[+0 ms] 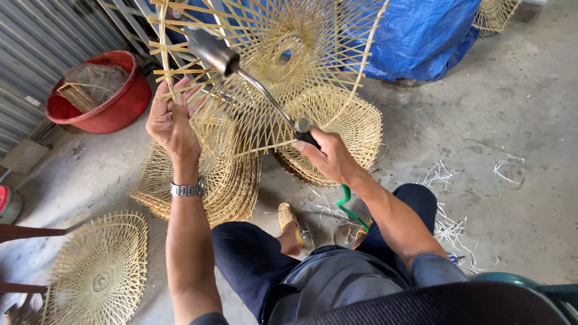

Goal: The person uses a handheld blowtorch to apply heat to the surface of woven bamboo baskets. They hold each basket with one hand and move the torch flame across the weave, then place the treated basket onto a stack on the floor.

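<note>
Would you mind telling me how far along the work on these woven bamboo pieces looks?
Done, apparently: stacks of woven pieces on the floor, though I cannot tell if they are treated. In hand: the left hand holds up an open-weave bamboo frame by its rim while the right hand aims a metal torch wand at it. Left: another piece lies apart.

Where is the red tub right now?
In the head view the red tub sits on the concrete floor at the upper left, by the corrugated metal wall, just left of the left hand gripping the woven bamboo frame.
</note>
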